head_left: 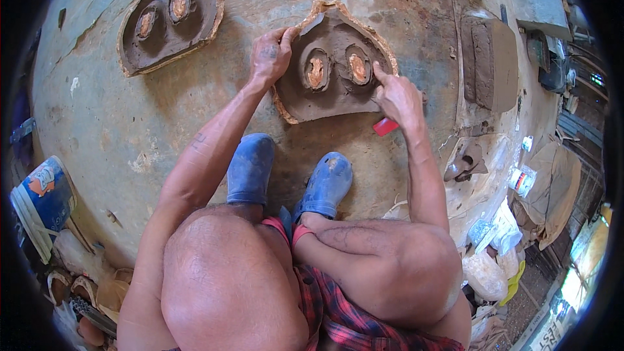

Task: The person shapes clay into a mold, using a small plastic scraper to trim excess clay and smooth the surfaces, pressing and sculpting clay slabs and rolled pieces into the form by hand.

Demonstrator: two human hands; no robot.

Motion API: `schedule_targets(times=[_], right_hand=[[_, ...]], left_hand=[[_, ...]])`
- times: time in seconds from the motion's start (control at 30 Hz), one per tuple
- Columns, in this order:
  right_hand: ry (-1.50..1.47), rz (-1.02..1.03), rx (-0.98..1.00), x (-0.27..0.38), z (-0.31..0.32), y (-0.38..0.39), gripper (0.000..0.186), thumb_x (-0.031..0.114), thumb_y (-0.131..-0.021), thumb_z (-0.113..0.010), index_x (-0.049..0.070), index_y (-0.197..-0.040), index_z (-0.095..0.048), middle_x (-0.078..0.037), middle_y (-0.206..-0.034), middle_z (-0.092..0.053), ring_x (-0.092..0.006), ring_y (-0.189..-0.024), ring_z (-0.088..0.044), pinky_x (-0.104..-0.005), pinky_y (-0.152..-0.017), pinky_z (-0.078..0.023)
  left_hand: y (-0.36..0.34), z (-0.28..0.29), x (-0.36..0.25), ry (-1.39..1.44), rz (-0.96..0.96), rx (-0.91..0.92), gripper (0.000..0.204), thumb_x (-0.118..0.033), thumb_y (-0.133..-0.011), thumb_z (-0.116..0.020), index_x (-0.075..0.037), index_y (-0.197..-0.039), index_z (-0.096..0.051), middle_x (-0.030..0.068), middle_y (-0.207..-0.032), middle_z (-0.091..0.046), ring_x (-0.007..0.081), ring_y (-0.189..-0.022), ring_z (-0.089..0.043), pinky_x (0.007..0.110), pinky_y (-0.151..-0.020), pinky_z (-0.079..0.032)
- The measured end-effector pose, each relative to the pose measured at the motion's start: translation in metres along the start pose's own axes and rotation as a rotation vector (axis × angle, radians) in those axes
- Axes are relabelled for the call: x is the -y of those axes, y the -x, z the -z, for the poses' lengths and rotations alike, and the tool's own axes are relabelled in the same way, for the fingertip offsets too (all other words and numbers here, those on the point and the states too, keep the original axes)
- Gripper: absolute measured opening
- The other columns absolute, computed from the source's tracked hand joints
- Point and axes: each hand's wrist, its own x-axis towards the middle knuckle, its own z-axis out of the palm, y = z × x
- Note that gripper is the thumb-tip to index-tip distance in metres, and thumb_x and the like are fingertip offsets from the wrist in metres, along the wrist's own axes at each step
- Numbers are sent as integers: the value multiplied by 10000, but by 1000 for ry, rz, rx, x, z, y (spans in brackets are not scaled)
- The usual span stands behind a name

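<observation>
A plaster-like mould (296, 117) with a rough tan rim lies on the floor ahead of me, lined with dark brown clay (335, 101). Two raised oval rings stand in the clay, each around an orange-tan core (357, 66). My left hand (270, 57) is closed on the mould's upper left rim, thumb on the edge. At its right side, my right hand (400, 99) presses one outstretched digit on the clay beside the right oval. Its other fingers are curled, and a flat red piece (385, 127) sticks out below them; the rest of it is hidden.
A similar clay-lined mould (123, 58) lies at the far left. Rectangular clay slabs (481, 62) lie to the right, with a small clay lump (465, 161) nearer. A blue and white bucket (45, 201) stands at left. My blue clogs (328, 182) are close below the mould.
</observation>
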Motion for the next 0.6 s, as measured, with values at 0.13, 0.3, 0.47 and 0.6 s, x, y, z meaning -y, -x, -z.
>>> schedule_targets(times=[0.13, 0.3, 0.47, 0.6], right_hand=[[31, -24, -27, 11, -20, 17, 570, 179, -920, -543, 36, -1471, -569, -277, -924, -742, -449, -854, -741, -542, -816, -603], [9, -15, 31, 39, -20, 44, 485, 188, -876, -611, -33, -1299, -695, -300, -859, -736, -434, -841, -758, -516, -761, -616], [-447, 17, -118, 47, 6, 68, 340, 380, -969, -702, 87, -1122, -783, -179, -875, -771, -403, -845, -745, -490, -833, -581], [-385, 124, -548, -1, 14, 40, 288, 285, -1000, -667, 49, -1129, -769, -209, -931, -757, -400, -865, -718, -462, -823, -565]], left_hand=[[-4, 1, -4, -34, 41, 29, 344, -356, -1051, -584, -107, -1180, -782, 210, -1003, -758, 379, -936, -746, 439, -839, -558], [-8, 0, -1, -53, 34, 46, 344, -359, -1050, -588, -108, -1176, -787, 214, -993, -760, 372, -932, -751, 436, -837, -559], [-8, 5, 1, -46, 48, 54, 367, -381, -1042, -601, -103, -1194, -784, 192, -1013, -778, 336, -946, -765, 417, -853, -564], [-7, 1, -7, -5, 49, 53, 374, -404, -1043, -603, -114, -1183, -794, 177, -999, -785, 304, -940, -770, 401, -844, -566]])
